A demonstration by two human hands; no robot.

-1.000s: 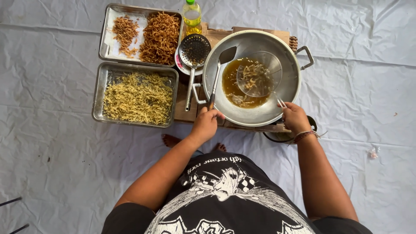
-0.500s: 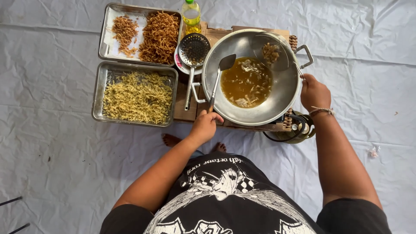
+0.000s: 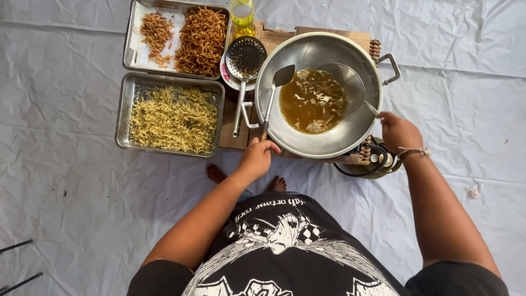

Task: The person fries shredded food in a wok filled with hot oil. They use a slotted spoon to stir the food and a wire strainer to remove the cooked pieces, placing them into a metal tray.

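A large steel wok (image 3: 312, 145) holds brown hot oil (image 3: 312, 101) with bits of food floating in it. My left hand (image 3: 256, 159) grips the handle end of a metal spatula (image 3: 282, 77) whose blade rests on the wok's left inner wall. My right hand (image 3: 399, 131) holds the handle of a wire skimmer (image 3: 344, 79) that lies against the wok's right inner wall, just above the oil.
A tray of pale raw strips (image 3: 127, 118) sits left of the wok. Behind it is a paper-lined tray of fried brown strips (image 3: 131, 33). A perforated ladle (image 3: 246, 57) rests on a small dish, next to an oil bottle (image 3: 241, 13). A gas burner (image 3: 375, 161) is under the wok.
My right hand moved in from the wok's right rim and the skimmer, earlier lifted with food near the far rim, now lies empty on the right wall. My left hand stayed put.
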